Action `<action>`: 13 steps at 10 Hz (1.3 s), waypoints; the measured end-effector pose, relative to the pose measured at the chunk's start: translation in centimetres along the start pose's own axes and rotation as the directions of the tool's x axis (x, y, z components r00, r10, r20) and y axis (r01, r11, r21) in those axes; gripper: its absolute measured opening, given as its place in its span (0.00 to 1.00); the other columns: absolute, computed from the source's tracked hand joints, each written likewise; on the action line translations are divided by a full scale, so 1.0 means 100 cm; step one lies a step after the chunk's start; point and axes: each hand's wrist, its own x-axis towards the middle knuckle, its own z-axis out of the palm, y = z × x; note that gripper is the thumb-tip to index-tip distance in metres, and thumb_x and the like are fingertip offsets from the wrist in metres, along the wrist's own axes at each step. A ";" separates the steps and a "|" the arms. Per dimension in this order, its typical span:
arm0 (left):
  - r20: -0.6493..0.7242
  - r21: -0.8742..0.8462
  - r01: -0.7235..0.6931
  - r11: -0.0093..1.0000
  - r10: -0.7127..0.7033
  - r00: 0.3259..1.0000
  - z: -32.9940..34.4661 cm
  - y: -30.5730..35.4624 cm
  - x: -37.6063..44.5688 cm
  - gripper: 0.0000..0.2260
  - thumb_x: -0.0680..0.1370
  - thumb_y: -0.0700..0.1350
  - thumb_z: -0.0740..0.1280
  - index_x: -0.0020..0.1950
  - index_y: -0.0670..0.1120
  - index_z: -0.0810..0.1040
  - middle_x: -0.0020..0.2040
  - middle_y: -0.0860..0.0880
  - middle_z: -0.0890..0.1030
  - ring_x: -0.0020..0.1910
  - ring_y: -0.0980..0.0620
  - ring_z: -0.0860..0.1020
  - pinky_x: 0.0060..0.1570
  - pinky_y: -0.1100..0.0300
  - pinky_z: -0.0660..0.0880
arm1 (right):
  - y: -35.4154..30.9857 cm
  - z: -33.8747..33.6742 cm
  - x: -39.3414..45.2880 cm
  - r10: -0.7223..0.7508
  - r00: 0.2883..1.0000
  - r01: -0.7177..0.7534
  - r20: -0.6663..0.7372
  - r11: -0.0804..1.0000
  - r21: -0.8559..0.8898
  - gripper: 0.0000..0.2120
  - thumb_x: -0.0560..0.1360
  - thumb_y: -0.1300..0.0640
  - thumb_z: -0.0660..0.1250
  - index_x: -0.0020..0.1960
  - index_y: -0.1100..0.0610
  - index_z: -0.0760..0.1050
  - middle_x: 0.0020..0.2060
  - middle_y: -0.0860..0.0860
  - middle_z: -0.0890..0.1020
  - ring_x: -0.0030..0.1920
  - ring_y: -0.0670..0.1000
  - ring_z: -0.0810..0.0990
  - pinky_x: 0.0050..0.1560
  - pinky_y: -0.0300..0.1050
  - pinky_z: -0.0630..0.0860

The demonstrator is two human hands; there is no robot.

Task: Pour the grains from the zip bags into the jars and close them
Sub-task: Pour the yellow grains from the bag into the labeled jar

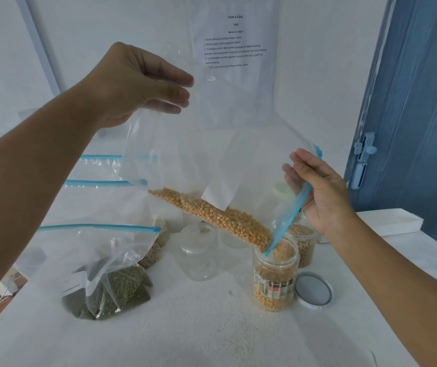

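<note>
Clear zip bag (pixel 185 160) of yellow corn kernels (pixel 212 215) hangs tilted, long axis running from upper left down to lower right. L hand (pixel 132 86) pinches the raised bottom corner; R hand (pixel 318 192), fingers curled on the blue zip edge, steers the mouth into the open jar (pixel 275 276), directly below and nearer the R hand. Jar's lid (pixel 314 290) lies just beside it on the white table (pixel 212 327).

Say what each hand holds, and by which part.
Both hold the corn bag: left hand pinches its raised bottom end, right hand grips the blue zip mouth over the jar.
</note>
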 end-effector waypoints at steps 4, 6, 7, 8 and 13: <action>0.008 -0.003 -0.004 1.000 0.004 1.000 0.001 -0.001 0.001 0.16 0.71 0.36 0.79 0.58 0.38 0.85 0.49 0.41 0.88 0.50 0.41 0.87 0.51 0.52 0.85 | 0.002 -0.001 0.000 0.003 1.000 -0.003 -0.008 1.000 0.009 0.11 0.78 0.68 0.70 0.56 0.58 0.85 0.54 0.52 0.88 0.54 0.54 0.88 0.50 0.41 0.84; 0.010 0.004 -0.003 1.000 0.003 1.000 0.001 -0.002 0.001 0.16 0.71 0.36 0.79 0.59 0.38 0.85 0.49 0.42 0.88 0.50 0.42 0.87 0.51 0.53 0.85 | 0.002 -0.001 0.000 -0.004 1.000 0.004 -0.009 1.000 0.009 0.11 0.77 0.68 0.71 0.57 0.59 0.84 0.53 0.52 0.88 0.53 0.54 0.88 0.49 0.41 0.84; 0.009 0.010 -0.001 1.000 0.001 1.000 0.001 -0.001 0.003 0.15 0.72 0.37 0.79 0.58 0.39 0.86 0.50 0.40 0.87 0.50 0.41 0.87 0.51 0.53 0.85 | 0.002 -0.001 0.000 0.001 1.000 -0.001 -0.011 1.000 0.012 0.11 0.77 0.68 0.71 0.57 0.58 0.84 0.53 0.52 0.88 0.53 0.54 0.88 0.49 0.40 0.84; 0.015 0.013 -0.005 1.000 0.005 1.000 0.003 0.001 0.005 0.14 0.72 0.36 0.79 0.57 0.39 0.86 0.53 0.35 0.86 0.51 0.39 0.87 0.52 0.52 0.85 | 0.004 -0.002 0.000 0.007 1.000 -0.006 -0.023 1.000 0.020 0.11 0.77 0.68 0.71 0.56 0.58 0.85 0.53 0.52 0.88 0.53 0.54 0.88 0.50 0.41 0.84; 0.011 -0.012 0.005 1.000 -0.005 1.000 0.002 0.000 0.002 0.14 0.71 0.36 0.79 0.56 0.40 0.86 0.51 0.37 0.87 0.50 0.40 0.87 0.52 0.52 0.85 | 0.003 -0.003 -0.001 0.001 1.000 0.000 -0.012 1.000 0.022 0.11 0.78 0.68 0.71 0.56 0.58 0.85 0.54 0.52 0.88 0.53 0.54 0.88 0.51 0.41 0.84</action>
